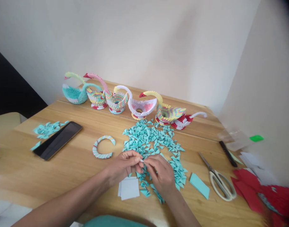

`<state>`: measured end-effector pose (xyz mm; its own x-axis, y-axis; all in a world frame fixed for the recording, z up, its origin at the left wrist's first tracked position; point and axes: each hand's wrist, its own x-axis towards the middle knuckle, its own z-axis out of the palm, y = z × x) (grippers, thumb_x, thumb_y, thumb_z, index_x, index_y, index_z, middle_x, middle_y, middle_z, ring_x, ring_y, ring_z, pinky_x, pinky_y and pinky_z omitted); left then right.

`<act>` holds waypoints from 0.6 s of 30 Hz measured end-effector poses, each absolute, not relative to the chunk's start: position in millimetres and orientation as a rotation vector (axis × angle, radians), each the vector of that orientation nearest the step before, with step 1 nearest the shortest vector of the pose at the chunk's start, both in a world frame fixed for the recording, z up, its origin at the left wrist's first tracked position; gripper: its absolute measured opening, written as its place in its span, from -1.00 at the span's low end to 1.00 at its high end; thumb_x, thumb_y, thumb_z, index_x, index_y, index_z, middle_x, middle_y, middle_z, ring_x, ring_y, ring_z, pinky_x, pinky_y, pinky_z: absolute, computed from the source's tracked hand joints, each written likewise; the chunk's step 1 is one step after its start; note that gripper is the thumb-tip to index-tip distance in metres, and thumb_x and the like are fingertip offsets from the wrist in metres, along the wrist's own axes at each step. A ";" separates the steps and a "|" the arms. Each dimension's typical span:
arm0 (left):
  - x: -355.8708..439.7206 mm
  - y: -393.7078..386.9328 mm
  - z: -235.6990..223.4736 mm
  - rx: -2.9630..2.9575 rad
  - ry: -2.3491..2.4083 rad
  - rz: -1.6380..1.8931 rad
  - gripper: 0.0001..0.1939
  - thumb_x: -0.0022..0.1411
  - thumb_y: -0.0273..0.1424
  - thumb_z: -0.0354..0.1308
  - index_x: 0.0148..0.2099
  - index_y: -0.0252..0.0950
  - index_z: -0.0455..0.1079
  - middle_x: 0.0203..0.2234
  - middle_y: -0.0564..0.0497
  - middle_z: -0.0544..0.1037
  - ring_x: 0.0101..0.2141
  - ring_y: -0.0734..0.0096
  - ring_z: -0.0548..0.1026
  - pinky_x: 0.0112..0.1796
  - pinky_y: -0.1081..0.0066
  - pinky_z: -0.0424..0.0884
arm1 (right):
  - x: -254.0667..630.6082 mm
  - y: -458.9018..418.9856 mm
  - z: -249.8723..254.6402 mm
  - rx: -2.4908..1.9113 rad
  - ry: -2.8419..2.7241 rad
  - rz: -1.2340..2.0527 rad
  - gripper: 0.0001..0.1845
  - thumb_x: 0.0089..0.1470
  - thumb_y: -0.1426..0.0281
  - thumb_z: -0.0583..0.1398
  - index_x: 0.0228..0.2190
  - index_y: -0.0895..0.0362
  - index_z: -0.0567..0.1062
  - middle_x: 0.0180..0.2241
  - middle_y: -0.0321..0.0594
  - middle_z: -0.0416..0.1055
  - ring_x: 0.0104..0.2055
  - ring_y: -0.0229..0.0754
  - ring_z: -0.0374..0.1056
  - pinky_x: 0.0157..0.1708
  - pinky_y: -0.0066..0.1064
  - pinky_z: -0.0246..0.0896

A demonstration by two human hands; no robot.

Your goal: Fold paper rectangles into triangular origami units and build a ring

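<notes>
Currently pinched: one small white slip (pixel 142 160), held off the table (pixel 64 173), in front of the larger teal heap (pixel 141 135).
Left hand (pixel 125 162): thumb and forefinger come together on the slip's left end; the other fingers curl loosely.
Right hand (pixel 161 173): thumb and fingertips meet at the slip's right end; how much paper lies between them is hidden.
Fold: this looks like fine creasing; it should go best with edges matched first, one hand steadying while the other presses along the crease.
Pressure: thin paper would likely skew under a hard squeeze, so light, even pinches seem right.
Wrists: best kept raised, since loose pieces lie close by and could scatter.
Swans (pixel 148 108): six, in a row at the back.
Ring (pixel 95 149): one, with a gap in it.
Teal pieces: too many to count; two heaps, the smaller (pixel 47 129) beside the phone.
Phone (pixel 59 140): one.
White squares (pixel 130 189): one stack, at least two sheets.
Teal block (pixel 199 186): one; layers unclear.
Scissors (pixel 214 173): one pair.
Black tool (pixel 228 154): one.
Red paper (pixel 248 189): several, overlapping; exact count unclear.
</notes>
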<state>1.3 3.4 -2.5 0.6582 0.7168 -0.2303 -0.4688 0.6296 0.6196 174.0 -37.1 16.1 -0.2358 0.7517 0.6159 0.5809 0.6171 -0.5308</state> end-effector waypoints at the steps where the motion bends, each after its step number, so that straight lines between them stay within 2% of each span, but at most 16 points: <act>1: 0.7 3.6 -2.0 0.535 0.487 0.707 -0.73 -0.03 -0.33 0.41 -0.35 -0.39 0.45 -0.52 0.01 0.57 -0.54 0.53 0.51 -0.37 0.49 0.42 | 173.8 -37.1 16.9 -1.056 -1.922 0.282 -0.83 0.15 0.54 0.15 -0.25 0.10 0.50 -0.38 -0.19 0.49 -0.34 -0.20 0.40 -0.36 -0.38 0.32; 6: -1.4 5.5 1.0 0.583 0.467 0.722 -0.75 -0.05 -0.36 0.42 -0.38 -0.40 0.47 -0.55 0.01 0.56 -0.56 0.54 0.49 -0.41 0.50 0.41 | 174.9 -34.6 16.8 -1.088 -1.852 0.455 -0.83 0.19 0.48 0.12 -0.27 0.08 0.52 -0.38 -0.24 0.50 -0.33 -0.21 0.43 -0.35 -0.40 0.34; 10: -2.1 6.3 -1.3 0.631 0.494 0.760 -0.77 -0.04 -0.35 0.41 -0.40 -0.39 0.49 -0.55 0.01 0.55 -0.54 0.53 0.49 -0.42 0.52 0.40 | 177.4 -34.0 25.0 -1.145 -1.891 0.349 -0.85 0.19 0.47 0.12 -0.27 0.08 0.51 -0.36 -0.20 0.50 -0.30 -0.19 0.42 -0.30 -0.36 0.35; 12: -3.0 6.4 -2.5 0.632 0.518 0.789 -0.79 -0.04 -0.37 0.42 -0.40 -0.38 0.49 -0.48 0.01 0.57 -0.48 0.52 0.51 -0.36 0.51 0.42 | 182.3 -39.2 38.7 -1.215 -1.933 0.205 -0.84 0.20 0.45 0.12 -0.24 0.08 0.50 -0.33 -0.17 0.51 -0.25 -0.15 0.42 -0.24 -0.30 0.34; 15: -5.5 7.3 -1.5 0.611 0.541 0.758 -0.83 -0.01 -0.39 0.40 -0.39 -0.35 0.50 -0.22 -0.04 0.59 -0.32 0.40 0.56 -0.19 0.40 0.45 | 204.3 -56.3 60.0 -1.407 -2.035 0.030 -0.81 0.21 0.41 0.11 -0.17 0.07 0.49 -0.27 -0.14 0.51 -0.19 -0.10 0.42 -0.19 -0.26 0.32; 18: -7.4 8.2 1.7 0.576 0.555 0.724 -0.84 0.02 -0.38 0.38 -0.37 -0.33 0.49 -0.22 -0.06 0.60 -0.26 0.33 0.58 -0.15 0.35 0.46 | 254.5 -79.4 60.6 -1.712 -2.085 0.014 -0.77 0.24 0.36 0.05 -0.14 0.05 0.47 -0.24 -0.15 0.51 -0.21 -0.10 0.44 -0.21 -0.29 0.33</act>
<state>-7.4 8.2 1.7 0.6224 0.7367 -0.2643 -0.4468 0.6117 0.6529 254.5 -79.4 60.6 -0.1368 0.9356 0.3255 0.9313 0.2334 -0.2797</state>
